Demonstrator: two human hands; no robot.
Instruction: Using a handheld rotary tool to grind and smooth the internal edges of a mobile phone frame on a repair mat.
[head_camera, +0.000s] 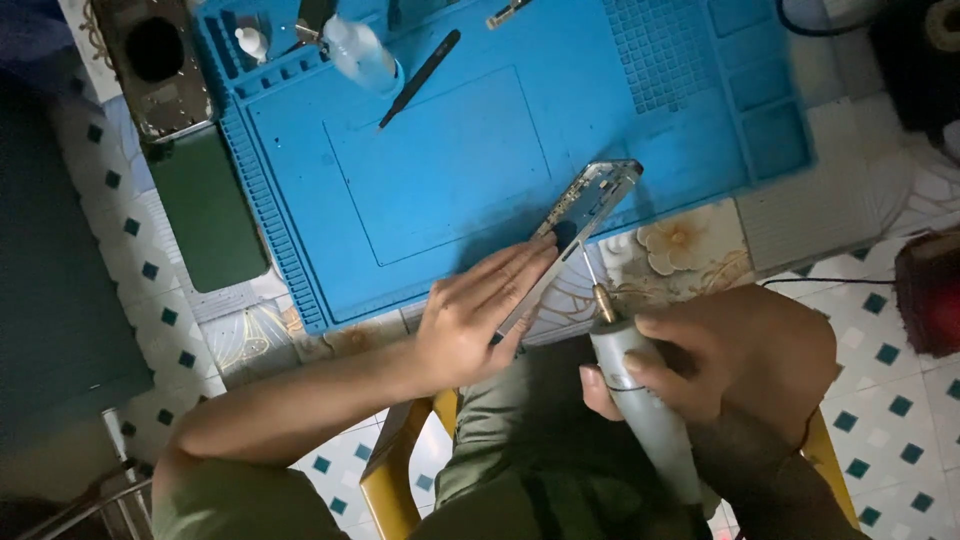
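Observation:
My left hand (478, 312) holds a bare phone frame (590, 198) by its lower part, fingers flat along its edge, over the near edge of a blue work mat (480, 150). My right hand (735, 360) grips a grey pen-shaped rotary tool (640, 395). Its thin bit (590, 268) points up toward the frame's side and its tip lies close to or on the frame.
On the mat's far side lie black tweezers (420, 78) and a small clear bottle (360, 52). A dark green phone back (208, 205) and a phone housing (160, 65) lie left of the mat. A red-lit device (930, 290) sits at right. A yellow stool (395, 470) is below.

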